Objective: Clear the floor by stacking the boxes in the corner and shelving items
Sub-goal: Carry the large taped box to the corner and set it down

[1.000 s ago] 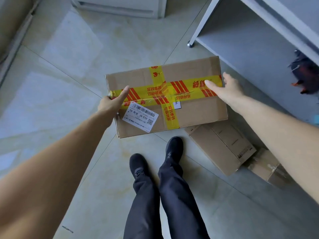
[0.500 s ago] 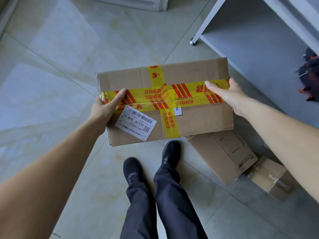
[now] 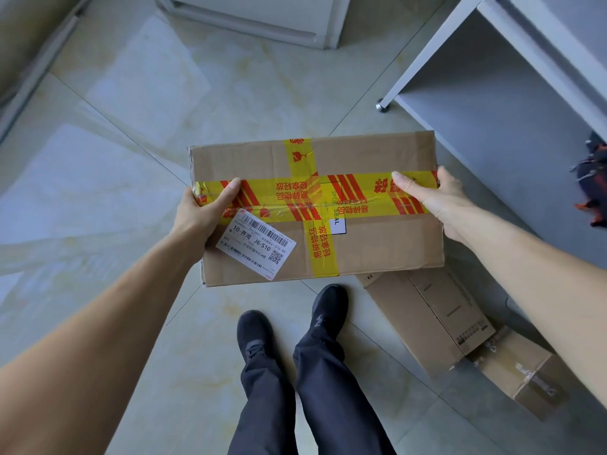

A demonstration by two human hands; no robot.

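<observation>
I hold a brown cardboard box (image 3: 368, 244) crossed with yellow and red tape and bearing a white shipping label, lifted above the floor in front of me. My left hand (image 3: 200, 215) grips its left end, thumb on top. My right hand (image 3: 437, 201) grips its right end, thumb over the tape. Two other boxes lie on the floor at my right: a long flat one (image 3: 427, 320) and a smaller one (image 3: 519, 376) beside it. A grey shelf unit (image 3: 486, 103) stands at the upper right.
My two feet in black shoes (image 3: 292, 320) stand on the pale tiled floor (image 3: 131, 126) below the box. A dark red-and-black item (image 3: 591, 182) lies on the shelf's low board. A white cabinet base (image 3: 262, 21) stands at the top.
The box has come up and nearer to me, filling more of the view. Both hands keep the same grip on its ends.
</observation>
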